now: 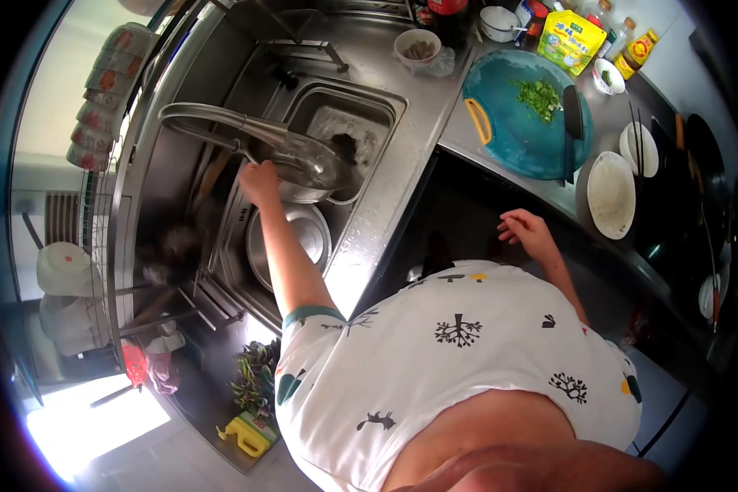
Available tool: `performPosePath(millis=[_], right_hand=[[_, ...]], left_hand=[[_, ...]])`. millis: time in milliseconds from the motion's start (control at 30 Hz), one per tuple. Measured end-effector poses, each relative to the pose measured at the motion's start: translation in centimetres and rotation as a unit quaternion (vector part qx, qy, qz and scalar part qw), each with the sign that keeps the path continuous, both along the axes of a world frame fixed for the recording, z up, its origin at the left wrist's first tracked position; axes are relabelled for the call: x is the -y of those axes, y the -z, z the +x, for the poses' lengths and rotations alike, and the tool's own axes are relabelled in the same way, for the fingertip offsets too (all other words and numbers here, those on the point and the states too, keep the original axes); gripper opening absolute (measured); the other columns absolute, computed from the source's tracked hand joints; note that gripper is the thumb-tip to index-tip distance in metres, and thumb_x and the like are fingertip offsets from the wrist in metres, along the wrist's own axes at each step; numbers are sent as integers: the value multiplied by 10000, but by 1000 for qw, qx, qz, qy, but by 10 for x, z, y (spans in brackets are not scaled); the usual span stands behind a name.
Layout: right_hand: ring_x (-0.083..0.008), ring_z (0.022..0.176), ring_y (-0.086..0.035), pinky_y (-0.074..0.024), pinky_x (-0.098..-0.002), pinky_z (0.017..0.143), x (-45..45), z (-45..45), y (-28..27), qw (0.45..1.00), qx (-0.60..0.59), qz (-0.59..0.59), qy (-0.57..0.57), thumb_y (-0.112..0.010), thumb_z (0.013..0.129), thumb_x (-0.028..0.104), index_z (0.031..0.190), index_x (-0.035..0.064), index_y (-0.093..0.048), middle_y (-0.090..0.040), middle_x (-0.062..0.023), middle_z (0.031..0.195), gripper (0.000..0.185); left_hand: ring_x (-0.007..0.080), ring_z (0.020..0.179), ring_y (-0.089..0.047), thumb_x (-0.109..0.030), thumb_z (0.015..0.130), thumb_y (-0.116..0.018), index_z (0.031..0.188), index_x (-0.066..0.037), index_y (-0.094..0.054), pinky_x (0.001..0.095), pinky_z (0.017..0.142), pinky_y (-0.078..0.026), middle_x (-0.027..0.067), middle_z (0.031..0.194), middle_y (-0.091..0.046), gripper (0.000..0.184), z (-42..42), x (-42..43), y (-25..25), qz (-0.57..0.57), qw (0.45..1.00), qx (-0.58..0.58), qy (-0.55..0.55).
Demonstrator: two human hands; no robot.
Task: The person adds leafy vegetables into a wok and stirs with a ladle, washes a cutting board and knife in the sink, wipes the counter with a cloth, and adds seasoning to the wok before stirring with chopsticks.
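My left hand (261, 183) reaches over the sink, its fingers closed at the handle by the base of the metal faucet (213, 115); the fingertips are partly hidden. The faucet's spout arches over a metal pot (307, 193) in the sink basin (394, 107). Below my left forearm, a round metal lid or pan (312, 234) lies in the other basin. My right hand (530, 233) hangs in front of the counter, fingers loosely bent and apart, holding nothing. Nearest to it is the round teal cutting board (488, 90) with chopped greens (538, 98) and a dark-handled knife (571, 135).
Bowls (611, 197), chopsticks (636, 143) and a wok (703, 156) stand at the right. A yellow pouch (571, 39) and bottles (635, 55) line the back. One small bowl (416, 49) sits beside the sink. A dish rack (107, 213) holds stacked cups (111, 80) at the left.
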State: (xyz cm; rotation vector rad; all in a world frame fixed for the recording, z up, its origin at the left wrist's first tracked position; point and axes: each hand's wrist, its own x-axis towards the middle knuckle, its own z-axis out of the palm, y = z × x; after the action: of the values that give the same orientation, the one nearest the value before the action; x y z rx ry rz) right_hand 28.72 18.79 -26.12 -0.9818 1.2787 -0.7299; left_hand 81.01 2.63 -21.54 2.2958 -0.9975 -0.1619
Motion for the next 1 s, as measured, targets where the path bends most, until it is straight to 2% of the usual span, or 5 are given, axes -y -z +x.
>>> performPosePath(millis=[300, 500, 633, 800, 1000], right_hand=[[-146, 748, -664, -495, -238, 631, 18, -13, -3, 994, 36, -13, -102, -539, 937, 152, 1052, 10, -619, -668, -87, 911, 200], [-139, 758, -655, -489, -237, 630, 25, -20, -3, 984, 66, -23, -166, -533, 952, 143, 1058, 10, -614, -663, -84, 912, 189], [-131, 753, -651, -487, -233, 632, 30, -15, -13, 973, 67, -37, -217, -533, 955, 148, 1054, 8, -614, -661, -82, 904, 190], [-133, 706, -648, -522, -256, 658, 50, 26, -37, 927, 22, -234, -291, -621, 887, 84, 1108, 24, -592, -652, -73, 912, 231], [-216, 655, -614, -518, -325, 587, 65, 94, -127, 755, -66, -544, -359, -719, 775, 138, 1320, 177, -479, -560, -51, 907, 597]], left_hand=[[379, 768, -661, -214, 770, -552, 791, -63, -672, 470, 654, -532, 173, 808, -677, 195, -53, -83, -85, 81, 943, 319, -38], [348, 760, -680, -185, 804, -563, 805, -69, -675, 447, 663, -546, 170, 816, -686, 161, -56, -147, -90, 153, 917, 344, -132], [392, 682, -651, -155, 730, -548, 779, -9, -648, 481, 653, -518, 197, 746, -669, 183, -56, -210, -99, 66, 931, 260, -249], [103, 391, -450, -32, 733, -612, 590, -49, -500, 250, 376, -367, 29, 512, -508, 182, -56, -301, -77, -381, 877, -167, -240], [122, 712, -577, -35, 727, -671, 759, -41, -608, 249, 648, -452, 24, 762, -612, 70, -117, -329, -44, -401, 797, -419, -169]])
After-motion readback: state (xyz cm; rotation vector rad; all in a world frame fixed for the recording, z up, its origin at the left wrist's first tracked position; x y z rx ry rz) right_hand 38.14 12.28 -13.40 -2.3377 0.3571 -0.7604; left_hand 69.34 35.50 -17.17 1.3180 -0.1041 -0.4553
